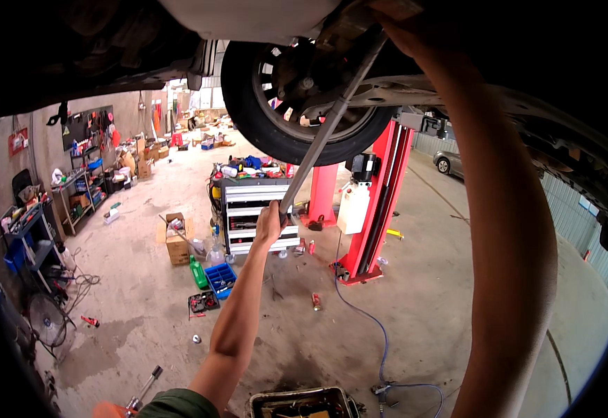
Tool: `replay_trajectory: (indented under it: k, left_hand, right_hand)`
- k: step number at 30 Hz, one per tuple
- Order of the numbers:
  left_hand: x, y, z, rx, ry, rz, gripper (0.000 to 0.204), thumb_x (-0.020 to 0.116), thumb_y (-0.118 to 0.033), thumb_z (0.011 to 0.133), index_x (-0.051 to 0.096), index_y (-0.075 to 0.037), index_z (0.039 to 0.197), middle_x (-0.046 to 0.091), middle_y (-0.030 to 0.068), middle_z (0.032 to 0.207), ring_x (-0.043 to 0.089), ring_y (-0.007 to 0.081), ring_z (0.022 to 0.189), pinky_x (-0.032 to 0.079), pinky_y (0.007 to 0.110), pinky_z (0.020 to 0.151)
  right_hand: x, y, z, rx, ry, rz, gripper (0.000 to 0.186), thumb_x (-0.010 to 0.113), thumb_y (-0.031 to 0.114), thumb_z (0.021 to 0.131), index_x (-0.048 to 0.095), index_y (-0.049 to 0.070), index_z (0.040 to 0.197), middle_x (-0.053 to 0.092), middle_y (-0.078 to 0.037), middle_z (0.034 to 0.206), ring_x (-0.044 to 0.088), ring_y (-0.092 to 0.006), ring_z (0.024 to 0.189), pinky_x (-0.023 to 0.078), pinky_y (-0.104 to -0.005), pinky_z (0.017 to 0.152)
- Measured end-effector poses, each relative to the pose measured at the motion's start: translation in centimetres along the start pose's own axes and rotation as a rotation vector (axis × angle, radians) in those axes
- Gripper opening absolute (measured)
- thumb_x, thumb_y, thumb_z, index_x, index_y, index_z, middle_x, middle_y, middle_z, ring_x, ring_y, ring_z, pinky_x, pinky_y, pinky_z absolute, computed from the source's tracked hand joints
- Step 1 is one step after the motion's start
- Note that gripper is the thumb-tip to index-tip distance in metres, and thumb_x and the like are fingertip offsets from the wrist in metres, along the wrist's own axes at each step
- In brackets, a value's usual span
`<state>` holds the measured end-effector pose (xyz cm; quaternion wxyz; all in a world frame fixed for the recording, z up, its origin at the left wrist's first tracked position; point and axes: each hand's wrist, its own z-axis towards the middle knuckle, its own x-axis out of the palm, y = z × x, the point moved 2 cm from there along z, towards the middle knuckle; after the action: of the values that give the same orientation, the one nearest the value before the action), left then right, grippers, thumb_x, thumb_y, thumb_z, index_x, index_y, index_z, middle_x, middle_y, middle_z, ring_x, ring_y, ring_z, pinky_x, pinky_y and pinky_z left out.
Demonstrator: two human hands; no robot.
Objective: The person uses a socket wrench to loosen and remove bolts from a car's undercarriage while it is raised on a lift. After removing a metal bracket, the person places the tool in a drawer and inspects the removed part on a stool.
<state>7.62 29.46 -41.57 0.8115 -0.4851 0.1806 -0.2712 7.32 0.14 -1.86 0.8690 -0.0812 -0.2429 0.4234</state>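
Observation:
Overhead is the dark underside of a raised car (457, 94). My left hand (270, 224) is wrapped round the lower end of a long grey metal bar (325, 132), stepped in thickness like an extended wrench handle. The bar slants up and to the right, in front of a wheel with a black tyre (245, 115). Its top end reaches into shadow under the car. Raised high on the right, my right hand (400, 31) is beside that top end. Its fingers are lost in the dark, so its grip is unclear.
A red lift post (380, 209) stands beyond the wheel, with a grey tool cabinet (259, 202) to its left. Below me is an oily metal pan (304, 400). A blue hose (367, 317) crosses the floor. A blue organizer tray (220, 279) and a cardboard box (177, 244) sit left.

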Motion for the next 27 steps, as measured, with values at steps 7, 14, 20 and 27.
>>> replay_trajectory:
  k: [7, 14, 20, 27]
  left_hand:
    - [0.1, 2.6, -0.7, -0.059, -0.107, 0.022, 0.057, 0.025, -0.051, 0.098, 0.048, -0.006, 0.072, 0.047, 0.0022, 0.054, 0.043, 0.0123, 0.044, 0.033, 0.028, 0.041]
    - [0.3, -0.9, -4.7, -0.089, -0.121, 0.146, 0.063, 0.027, -0.049, 0.090, 0.054, -0.001, 0.060, 0.055, 0.0106, 0.052, 0.056, 0.0252, 0.052, 0.043, 0.040, 0.058]
    - [0.5, -3.0, -8.2, -0.149, -0.117, 0.187, 0.067, 0.026, -0.053, 0.090, 0.058, -0.001, 0.064, 0.058, 0.0114, 0.055, 0.059, 0.0266, 0.054, 0.045, 0.041, 0.061]
    - [0.6, -2.5, -10.3, -0.260, -0.099, 0.194, 0.071, 0.025, -0.057, 0.091, 0.060, -0.004, 0.060, 0.060, 0.0146, 0.060, 0.062, 0.0322, 0.068, 0.045, 0.045, 0.070]
  right_hand:
    - [1.0, -0.2, -0.2, 0.027, 0.114, -0.307, 0.059, 0.048, 0.054, 0.087, 0.047, 0.018, 0.133, 0.047, -0.008, 0.138, 0.041, -0.0293, 0.129, 0.030, -0.0493, 0.106]
    - [1.0, -0.9, -0.1, 0.028, 0.235, -0.381, 0.059, 0.046, 0.055, 0.087, 0.046, 0.018, 0.133, 0.046, -0.008, 0.136, 0.040, -0.0288, 0.128, 0.031, -0.0494, 0.106]
    - [1.4, -1.8, -0.6, 0.005, 0.243, -0.362, 0.060, 0.045, 0.056, 0.087, 0.045, 0.017, 0.132, 0.047, -0.008, 0.135, 0.040, -0.0285, 0.128, 0.031, -0.0494, 0.106]
    - [1.8, -2.2, -0.6, -0.165, 0.176, -0.391, 0.061, 0.045, 0.059, 0.087, 0.045, 0.018, 0.134, 0.045, -0.008, 0.138, 0.038, -0.0286, 0.129, 0.030, -0.0495, 0.107]
